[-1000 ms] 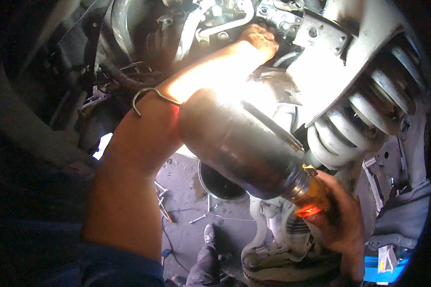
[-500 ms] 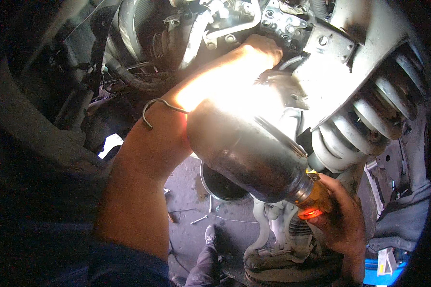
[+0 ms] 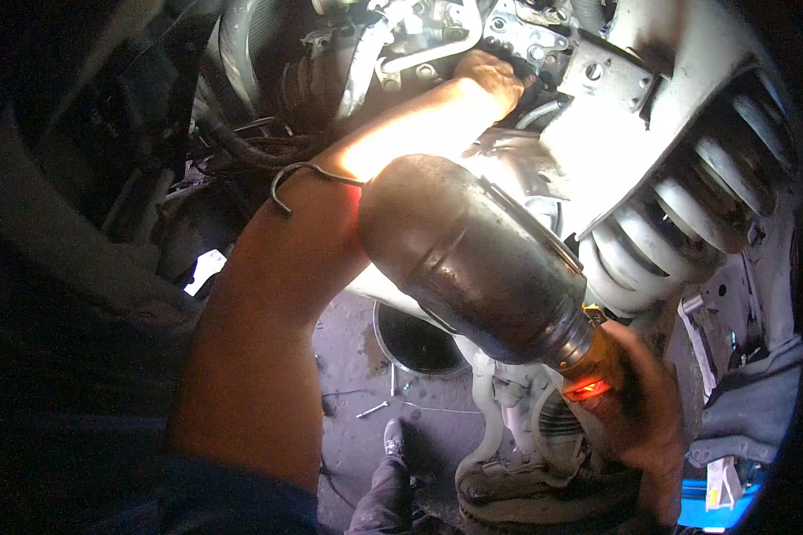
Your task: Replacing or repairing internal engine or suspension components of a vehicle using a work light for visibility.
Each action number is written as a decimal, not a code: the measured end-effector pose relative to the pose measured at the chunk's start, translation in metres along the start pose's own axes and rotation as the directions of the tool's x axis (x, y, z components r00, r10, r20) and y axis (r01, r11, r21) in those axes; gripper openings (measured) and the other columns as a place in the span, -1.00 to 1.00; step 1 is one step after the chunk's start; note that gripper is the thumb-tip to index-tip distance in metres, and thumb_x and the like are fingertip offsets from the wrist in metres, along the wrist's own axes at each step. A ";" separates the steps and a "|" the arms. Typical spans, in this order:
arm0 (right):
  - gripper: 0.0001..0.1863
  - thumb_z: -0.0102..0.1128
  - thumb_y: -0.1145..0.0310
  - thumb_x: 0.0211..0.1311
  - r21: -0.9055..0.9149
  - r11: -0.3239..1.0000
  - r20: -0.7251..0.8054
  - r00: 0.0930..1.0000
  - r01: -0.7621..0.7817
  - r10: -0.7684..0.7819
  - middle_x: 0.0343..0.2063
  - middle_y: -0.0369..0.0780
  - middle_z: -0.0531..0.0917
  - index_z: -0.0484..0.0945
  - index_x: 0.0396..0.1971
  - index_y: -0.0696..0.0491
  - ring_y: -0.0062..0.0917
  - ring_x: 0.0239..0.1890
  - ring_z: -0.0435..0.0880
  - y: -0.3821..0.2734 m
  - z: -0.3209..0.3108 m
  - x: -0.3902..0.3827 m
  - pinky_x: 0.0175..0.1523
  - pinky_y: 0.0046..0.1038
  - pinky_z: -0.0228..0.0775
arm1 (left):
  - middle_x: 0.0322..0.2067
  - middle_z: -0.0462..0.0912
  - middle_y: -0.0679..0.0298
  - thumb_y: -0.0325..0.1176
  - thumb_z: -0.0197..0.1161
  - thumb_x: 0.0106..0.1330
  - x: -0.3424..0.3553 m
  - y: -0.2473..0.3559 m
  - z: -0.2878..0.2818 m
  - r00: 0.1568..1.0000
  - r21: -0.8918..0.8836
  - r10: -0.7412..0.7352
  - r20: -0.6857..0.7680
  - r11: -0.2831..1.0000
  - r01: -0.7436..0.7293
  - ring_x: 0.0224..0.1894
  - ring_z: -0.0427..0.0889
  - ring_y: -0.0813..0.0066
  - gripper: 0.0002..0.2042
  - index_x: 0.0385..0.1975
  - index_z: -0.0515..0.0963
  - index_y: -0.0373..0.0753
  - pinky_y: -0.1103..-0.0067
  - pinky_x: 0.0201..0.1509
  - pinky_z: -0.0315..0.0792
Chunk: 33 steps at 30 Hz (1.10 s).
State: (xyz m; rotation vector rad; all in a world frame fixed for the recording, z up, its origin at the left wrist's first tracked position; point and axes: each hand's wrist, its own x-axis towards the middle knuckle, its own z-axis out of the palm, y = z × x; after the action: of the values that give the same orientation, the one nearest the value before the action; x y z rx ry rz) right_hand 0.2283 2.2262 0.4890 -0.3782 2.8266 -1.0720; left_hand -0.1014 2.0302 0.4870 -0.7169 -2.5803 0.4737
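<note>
My left hand [image 3: 495, 85] reaches up among metal fittings [image 3: 517, 45], fingers curled against a dark spot beside a bolted bracket [image 3: 598, 76]; what it holds is hidden. Below that arm, a large tarnished metal canister [image 3: 459, 254] with a narrow neck lies diagonally, a bent metal rod [image 3: 290, 178] lying over my forearm at its upper end. My right hand [image 3: 638, 401] is closed around an orange tool [image 3: 598, 366] with a glowing red part, at the canister's lower neck.
A pale coil spring [image 3: 638, 259] and suspension parts [image 3: 500, 428] are on the right, dark hoses and housings [image 3: 259, 138] upper left. Below are a dark round opening [image 3: 415, 339], a wrench [image 3: 372, 410] on the floor, a shoe [image 3: 394, 437] and a blue object [image 3: 723, 504].
The canister and my right hand have shifted slightly to the right, and the bright glare on the canister has faded. My left hand stays among the fittings.
</note>
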 end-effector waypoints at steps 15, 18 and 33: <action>-0.28 0.43 0.16 0.08 -0.006 1.000 0.046 0.999 0.029 -0.029 0.04 -0.06 0.59 0.35 0.23 0.01 -0.15 0.07 0.62 0.005 -0.004 0.002 0.15 -0.24 0.45 | 0.21 0.51 0.40 -0.23 0.10 0.41 0.006 0.003 0.002 0.997 0.027 -0.031 0.075 0.999 0.029 0.27 0.46 0.41 -0.41 0.43 0.12 0.15 0.44 0.31 0.32; -0.27 0.42 0.03 0.07 -0.006 1.000 -0.007 1.000 -0.003 0.003 -0.07 -0.06 0.64 0.37 0.18 0.07 -0.21 0.00 0.66 0.001 0.002 0.002 0.07 -0.27 0.48 | 0.25 0.47 0.42 -0.25 0.13 0.39 0.011 0.005 0.003 0.991 0.032 -0.024 0.130 0.999 0.020 0.30 0.42 0.40 -0.32 0.47 0.01 0.17 0.44 0.33 0.29; -0.26 0.48 0.25 0.01 -0.001 1.000 0.059 0.998 -0.013 0.013 0.10 -0.10 0.57 0.36 0.23 -0.04 -0.20 0.11 0.60 -0.004 0.000 0.003 0.18 -0.25 0.45 | 0.10 0.59 0.49 -0.20 0.08 0.39 -0.001 -0.005 0.002 0.998 0.053 0.008 0.068 0.999 -0.012 0.22 0.49 0.50 -0.72 0.03 0.61 0.13 0.43 0.28 0.29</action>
State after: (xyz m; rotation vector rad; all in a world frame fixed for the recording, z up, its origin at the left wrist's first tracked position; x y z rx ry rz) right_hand 0.2262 2.2229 0.4920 -0.3850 2.7744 -1.0392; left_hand -0.1039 2.0254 0.4867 -0.7068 -2.6172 0.5777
